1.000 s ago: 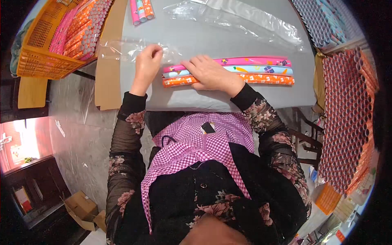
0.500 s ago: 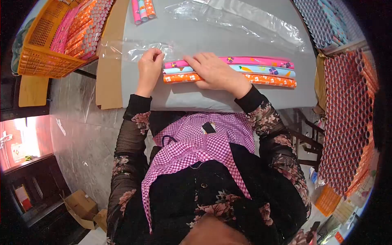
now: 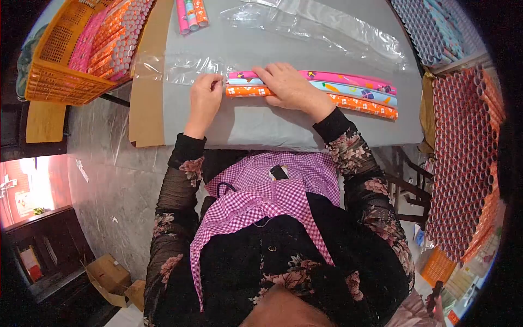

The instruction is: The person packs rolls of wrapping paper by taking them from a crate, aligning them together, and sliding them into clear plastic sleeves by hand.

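Note:
Three patterned wrapping paper rolls lie side by side on the grey table: a pink roll (image 3: 348, 81), a light blue roll (image 3: 340, 89) and an orange roll (image 3: 354, 103). My right hand (image 3: 289, 90) lies over them left of their middle, fingers around the bundle. At their left ends my left hand (image 3: 206, 101) is closed in a pinch at the edge of a clear plastic sleeve (image 3: 188, 68). The sleeve stretches left from the roll ends. Whether the ends are inside its mouth, I cannot tell.
More clear plastic sleeves (image 3: 327, 27) lie across the back of the grey table (image 3: 272, 128). Three short rolls (image 3: 192, 13) sit at the far left. An orange crate (image 3: 65, 82) of rolls stands left; large stacks of rolls (image 3: 463, 158) rise at right.
The rolls' left ends have shifted right and slightly away from me, tilting the bundle. My left hand has moved a little right and down, nearer the roll ends.

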Tool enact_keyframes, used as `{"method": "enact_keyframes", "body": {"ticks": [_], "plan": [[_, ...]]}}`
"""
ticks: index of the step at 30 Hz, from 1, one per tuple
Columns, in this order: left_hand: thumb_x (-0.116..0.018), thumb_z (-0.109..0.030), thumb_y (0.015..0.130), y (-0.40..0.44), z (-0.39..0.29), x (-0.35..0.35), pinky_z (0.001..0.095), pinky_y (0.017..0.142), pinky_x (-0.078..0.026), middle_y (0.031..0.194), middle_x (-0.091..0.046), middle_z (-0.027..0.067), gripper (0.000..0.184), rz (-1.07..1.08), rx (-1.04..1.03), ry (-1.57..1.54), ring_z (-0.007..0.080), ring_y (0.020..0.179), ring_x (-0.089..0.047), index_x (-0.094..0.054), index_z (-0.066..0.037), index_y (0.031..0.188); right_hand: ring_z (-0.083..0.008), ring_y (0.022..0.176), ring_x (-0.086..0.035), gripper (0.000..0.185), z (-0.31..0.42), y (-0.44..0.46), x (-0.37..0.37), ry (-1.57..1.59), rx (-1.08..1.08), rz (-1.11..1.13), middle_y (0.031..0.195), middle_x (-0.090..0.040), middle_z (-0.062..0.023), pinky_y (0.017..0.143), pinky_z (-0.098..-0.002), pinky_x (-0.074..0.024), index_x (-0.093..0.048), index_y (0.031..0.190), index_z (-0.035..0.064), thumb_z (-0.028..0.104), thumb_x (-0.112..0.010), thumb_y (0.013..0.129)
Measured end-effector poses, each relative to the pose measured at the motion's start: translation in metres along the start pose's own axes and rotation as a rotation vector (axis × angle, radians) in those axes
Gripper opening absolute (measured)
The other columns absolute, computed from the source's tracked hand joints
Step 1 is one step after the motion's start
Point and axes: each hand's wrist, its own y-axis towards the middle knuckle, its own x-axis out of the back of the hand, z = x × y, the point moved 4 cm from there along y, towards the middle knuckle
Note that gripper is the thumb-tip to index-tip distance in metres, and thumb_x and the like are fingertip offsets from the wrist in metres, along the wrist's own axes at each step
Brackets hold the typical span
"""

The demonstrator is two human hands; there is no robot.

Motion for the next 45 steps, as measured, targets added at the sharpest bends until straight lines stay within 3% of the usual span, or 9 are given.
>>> {"method": "enact_keyframes", "body": {"ticks": [5,7,10,20,26,29,32,37,45], "plan": [[-0.064,-0.005,0.086,-0.001,-0.013,0.000,0.0303,0.067,-0.051,0.086,-0.063,0.0125,0.010,-0.022,-0.036,-0.005,0.0192,0.073,-0.062,-0.068,0.001,0.093,-0.0331,0.098,-0.055,0.061,-0.002,-0.002,-0.006,-0.015,-0.033,0.024,0.101,-0.056,-0.0154,0.088,-0.0420,-0.0449,-0.048,0.132,0.0014,0.015,-0.064,0.074],[-0.061,-0.001,0.084,-0.001,-0.020,0.001,0.0362,0.069,-0.051,0.086,-0.063,0.0152,0.011,-0.007,0.033,-0.071,0.0272,0.075,-0.062,-0.067,0.002,0.092,-0.0339,0.097,-0.056,0.056,0.000,-0.002,-0.007,-0.001,-0.001,-0.008,0.097,-0.058,-0.0161,0.087,-0.0426,-0.0454,-0.051,0.128,0.0011,0.015,-0.065,0.075],[-0.062,-0.004,0.086,-0.004,-0.021,0.001,0.0319,0.065,-0.050,0.083,-0.063,0.0136,0.010,-0.025,-0.051,0.007,0.0221,0.070,-0.061,-0.068,0.000,0.094,-0.0343,0.098,-0.057,0.055,-0.001,-0.002,-0.008,-0.004,-0.016,0.004,0.097,-0.058,-0.0165,0.088,-0.0435,-0.0455,-0.051,0.127,0.0020,0.015,-0.065,0.076],[-0.062,0.001,0.081,-0.012,-0.014,-0.001,0.0334,0.063,-0.049,0.080,-0.063,0.0138,0.023,0.008,-0.138,0.052,0.0228,0.068,-0.061,-0.067,-0.003,0.103,-0.0341,0.099,-0.055,0.058,-0.011,-0.001,-0.007,-0.035,-0.043,-0.016,0.101,-0.057,-0.0152,0.089,-0.0433,-0.0442,-0.049,0.130,0.0046,0.017,-0.065,0.076],[-0.063,0.000,0.081,-0.011,-0.015,-0.007,0.0322,0.065,-0.051,0.078,-0.063,0.0126,0.023,0.054,-0.048,0.059,0.0201,0.068,-0.063,-0.066,0.000,0.104,-0.0352,0.097,-0.058,0.053,-0.010,0.001,-0.007,-0.055,-0.023,-0.063,0.097,-0.060,-0.0166,0.086,-0.0439,-0.0457,-0.051,0.127,0.0041,0.016,-0.065,0.076],[-0.063,-0.003,0.083,-0.011,-0.020,-0.006,0.0320,0.065,-0.051,0.079,-0.064,0.0130,0.016,0.040,0.015,-0.008,0.0195,0.069,-0.063,-0.065,0.002,0.099,-0.0337,0.096,-0.056,0.059,-0.012,0.003,-0.009,-0.065,-0.059,-0.024,0.099,-0.058,-0.0154,0.086,-0.0428,-0.0456,-0.049,0.130,0.0037,0.017,-0.067,0.075],[-0.063,-0.005,0.086,-0.010,-0.026,-0.002,0.0338,0.066,-0.052,0.082,-0.066,0.0148,0.011,0.011,0.076,-0.002,0.0219,0.071,-0.065,-0.064,0.002,0.094,-0.0334,0.095,-0.057,0.058,-0.010,0.001,-0.009,-0.059,-0.037,-0.064,0.097,-0.057,-0.0150,0.085,-0.0426,-0.0457,-0.049,0.129,0.0036,0.016,-0.067,0.075],[-0.062,-0.005,0.087,-0.010,-0.041,-0.002,0.0412,0.069,-0.051,0.087,-0.066,0.0182,0.009,-0.064,-0.133,0.175,0.0337,0.079,-0.064,-0.064,0.002,0.092,-0.0335,0.095,-0.058,0.054,-0.003,0.004,-0.009,-0.060,-0.044,-0.041,0.096,-0.059,-0.0159,0.084,-0.0427,-0.0460,-0.051,0.126,0.0033,0.015,-0.066,0.076],[-0.061,-0.005,0.087,-0.010,-0.061,-0.008,0.0445,0.068,-0.050,0.087,-0.062,0.0184,0.006,-0.020,-0.095,0.146,0.0372,0.079,-0.062,-0.061,0.000,0.090,-0.0334,0.090,-0.057,0.055,0.002,0.011,-0.014,-0.081,-0.049,-0.090,0.092,-0.058,-0.0163,0.082,-0.0425,-0.0457,-0.049,0.126,-0.0003,0.014,-0.064,0.076]]}}
